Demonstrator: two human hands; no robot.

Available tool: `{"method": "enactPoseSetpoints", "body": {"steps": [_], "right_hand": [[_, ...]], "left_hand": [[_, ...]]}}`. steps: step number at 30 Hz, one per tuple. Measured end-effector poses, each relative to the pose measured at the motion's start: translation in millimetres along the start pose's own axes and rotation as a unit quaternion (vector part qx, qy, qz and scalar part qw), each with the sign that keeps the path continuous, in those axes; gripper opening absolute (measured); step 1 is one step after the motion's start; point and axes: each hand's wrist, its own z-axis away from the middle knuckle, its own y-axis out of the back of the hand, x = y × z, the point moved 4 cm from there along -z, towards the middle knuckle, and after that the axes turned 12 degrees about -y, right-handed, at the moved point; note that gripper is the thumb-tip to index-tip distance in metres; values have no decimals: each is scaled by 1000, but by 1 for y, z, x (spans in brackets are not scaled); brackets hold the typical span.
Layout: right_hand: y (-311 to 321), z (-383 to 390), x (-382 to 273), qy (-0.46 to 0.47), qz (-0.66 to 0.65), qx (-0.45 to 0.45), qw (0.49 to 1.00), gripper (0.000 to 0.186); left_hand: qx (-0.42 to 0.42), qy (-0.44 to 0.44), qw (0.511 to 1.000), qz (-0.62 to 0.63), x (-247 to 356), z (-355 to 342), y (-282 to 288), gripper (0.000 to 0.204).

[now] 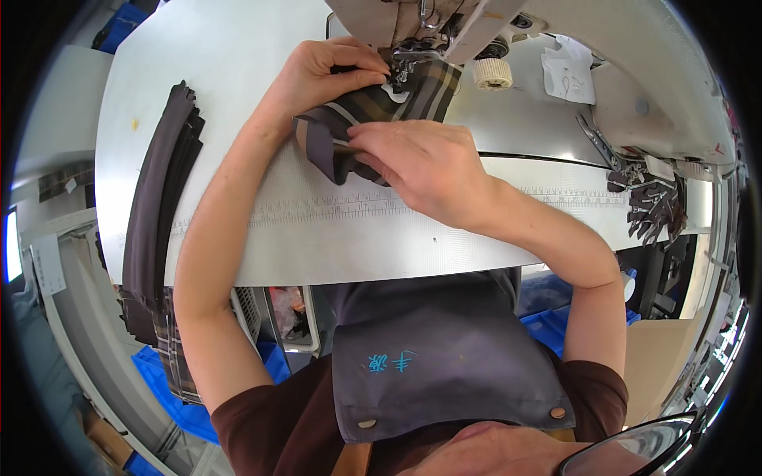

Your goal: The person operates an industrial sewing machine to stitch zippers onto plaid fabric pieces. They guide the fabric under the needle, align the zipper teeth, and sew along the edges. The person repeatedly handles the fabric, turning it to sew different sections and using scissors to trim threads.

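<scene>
A piece of dark plaid cloth [361, 107] with brown and pale stripes lies under the presser foot [402, 75] of a sewing machine [587, 28]. Left of the foot, my left hand [332, 70] pinches the cloth's far edge, thumb and fingers close to the needle area. Nearer to me, my right hand [432, 165] is closed on a folded part of the same cloth, where its plain grey underside turns up. A small white piece [395, 94] shows on the cloth just by the foot. The needle tip itself is too small to make out.
A stack of dark cloth strips [163, 190] hangs over the table's left edge. A printed ruler [357, 208] runs along the white table [317, 254]. Tweezers [594, 139] and dark scraps [657, 208] lie at right. Blue bins [178, 389] stand below.
</scene>
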Motion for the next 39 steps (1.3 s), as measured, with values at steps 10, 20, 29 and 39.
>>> {"method": "enactPoseSetpoints", "body": {"steps": [10, 20, 29, 39], "right_hand": [[20, 31, 19, 80, 50, -72, 993, 17], [18, 30, 17, 117, 92, -121, 981, 21], [18, 31, 18, 116, 93, -121, 981, 21], [19, 30, 17, 117, 89, -121, 982, 21]], "left_hand": [[70, 88, 990, -90, 22, 5, -12, 13], [61, 80, 994, -48, 22, 5, -10, 14], [63, 60, 995, -56, 18, 7, -15, 12], [61, 37, 993, -93, 18, 10, -17, 13]]}}
